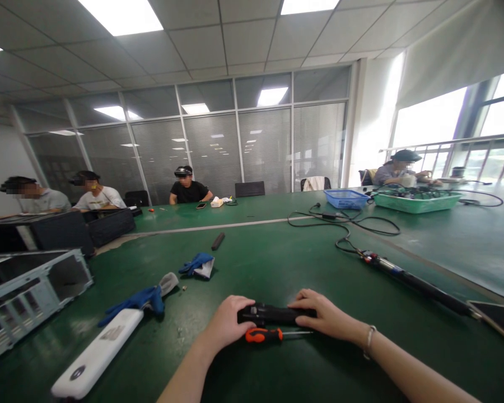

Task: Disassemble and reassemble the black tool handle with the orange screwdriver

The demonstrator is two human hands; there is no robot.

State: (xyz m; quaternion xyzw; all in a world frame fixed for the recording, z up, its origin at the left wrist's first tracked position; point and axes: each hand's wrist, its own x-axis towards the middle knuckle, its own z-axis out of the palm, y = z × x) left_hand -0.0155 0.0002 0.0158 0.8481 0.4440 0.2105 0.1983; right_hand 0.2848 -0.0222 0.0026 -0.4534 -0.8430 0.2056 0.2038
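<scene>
Orange-handled screwdriver (264, 334): steel shaft, lies on green felt-like table (277, 268), long axis left-right, tip rightward, just before both hands; left hand nearer its handle.
Flat black plastic device (273, 314): oblong, long axis left-right, held at both ends. Left hand (229, 324) curls over its left end; right hand (321, 316) lies flat on its right end, fingers pressed down.
White oblong power bank (96, 352), near left.
Blue fabric gloves (151, 296), beyond.
Black soldering iron (411, 282), corded, far right.
</scene>
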